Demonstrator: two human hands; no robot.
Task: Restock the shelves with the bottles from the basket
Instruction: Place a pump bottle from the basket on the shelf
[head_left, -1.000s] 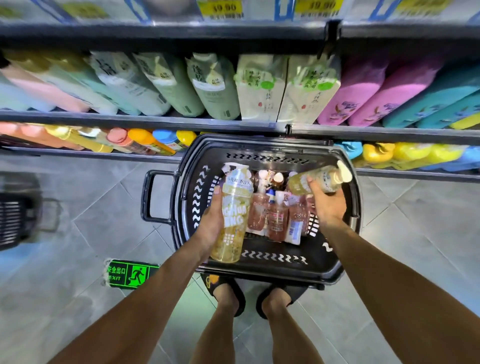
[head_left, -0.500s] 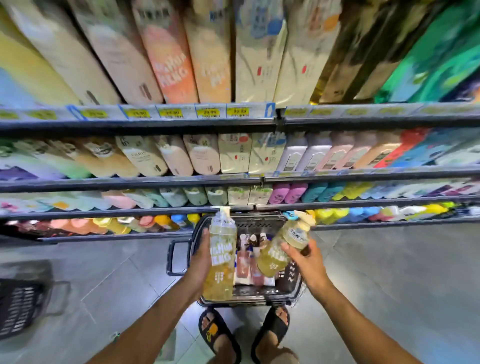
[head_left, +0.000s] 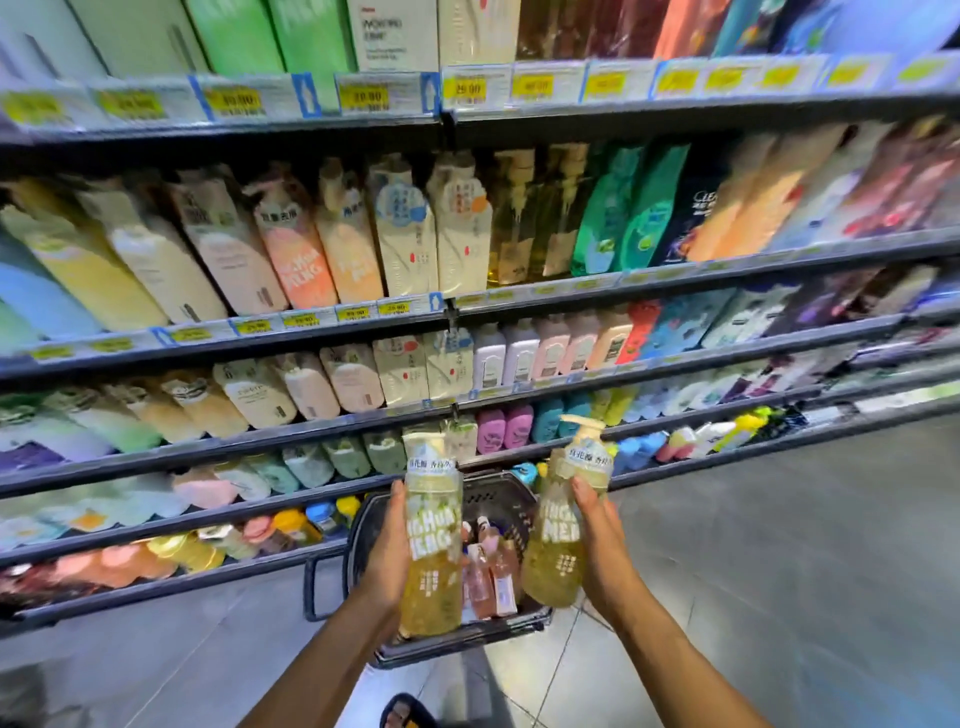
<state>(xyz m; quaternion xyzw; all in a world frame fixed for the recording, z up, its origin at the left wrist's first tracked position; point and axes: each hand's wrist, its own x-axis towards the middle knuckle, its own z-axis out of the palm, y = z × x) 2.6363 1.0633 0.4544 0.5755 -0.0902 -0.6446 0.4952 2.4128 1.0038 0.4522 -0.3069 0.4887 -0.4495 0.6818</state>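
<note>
My left hand (head_left: 387, 564) grips one yellow bottle (head_left: 432, 540), my right hand (head_left: 597, 545) the other bottle (head_left: 563, 530), both above the basket (head_left: 363, 525). I'd lift them upright toward matching stock, pumps facing out.

Grey glossy floor tiles (head_left: 779, 571) lay under bright store light; yellow price tags (head_left: 363, 96) lined the shelving's rails.

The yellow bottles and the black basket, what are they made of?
Yellow bottle in the left hand and yellow bottle in the right hand: probably clear, glossy plastic, since the yellow liquid shows through. Basket: looks like dull black moulded plastic, with slots in its wall.
</note>
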